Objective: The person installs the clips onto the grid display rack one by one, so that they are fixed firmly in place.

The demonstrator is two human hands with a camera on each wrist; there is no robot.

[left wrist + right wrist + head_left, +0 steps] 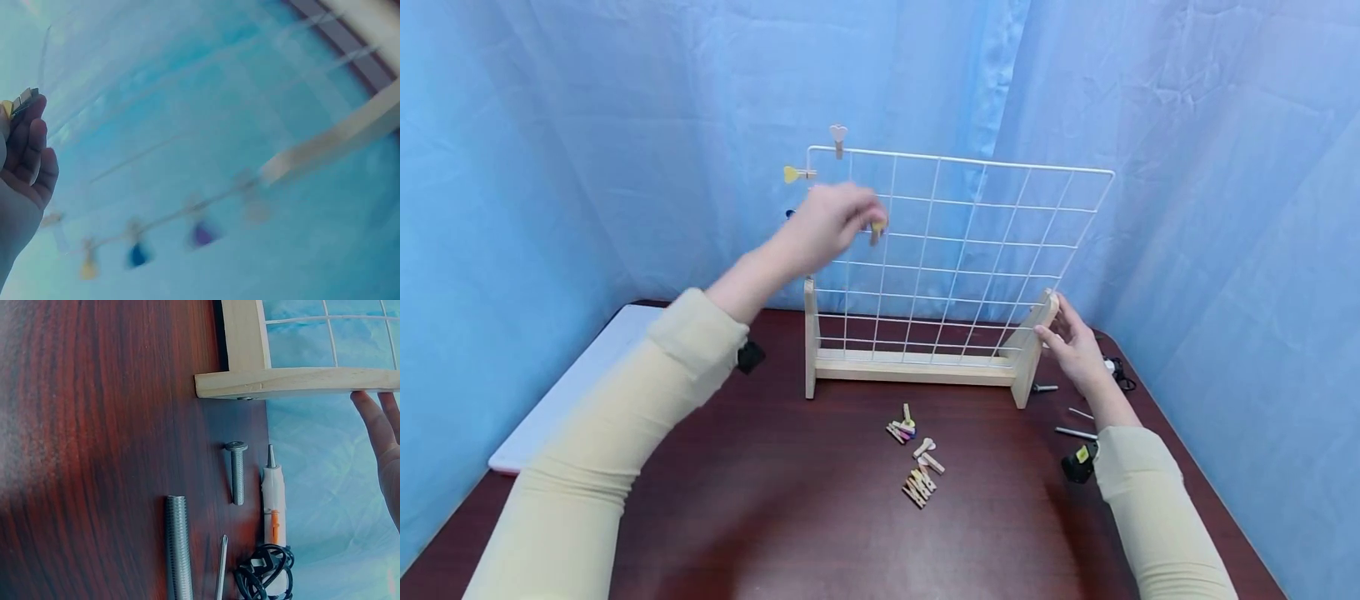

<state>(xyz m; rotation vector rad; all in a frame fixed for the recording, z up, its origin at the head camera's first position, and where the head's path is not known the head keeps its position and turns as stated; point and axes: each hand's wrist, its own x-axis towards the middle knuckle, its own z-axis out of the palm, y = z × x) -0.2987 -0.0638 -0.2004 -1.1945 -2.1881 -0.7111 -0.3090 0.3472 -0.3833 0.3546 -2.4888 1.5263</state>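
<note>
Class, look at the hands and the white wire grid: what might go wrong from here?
The small yellow-topped wooden clothespin, pinched by the left hand, might slip and drop.

The white wire grid may shift if pressed without the right hand on the pale wooden upright.

The left hand could knock the yellow heart-topped clothespin clipped on the grid's left edge.

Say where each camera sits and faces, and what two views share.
Head: on the head, facing forward and down at the wire rack and loose clothespins; both sleeves, left fingers and right fingers show.
Left wrist: on that wrist, facing blurred clipped clothespins and the curtain; left fingers at left edge.
Right wrist: on that wrist, facing the tabletop, bolt and wooden stand; right fingers at right edge.
Shared: head and right wrist show right fingers touching the stand.
</note>
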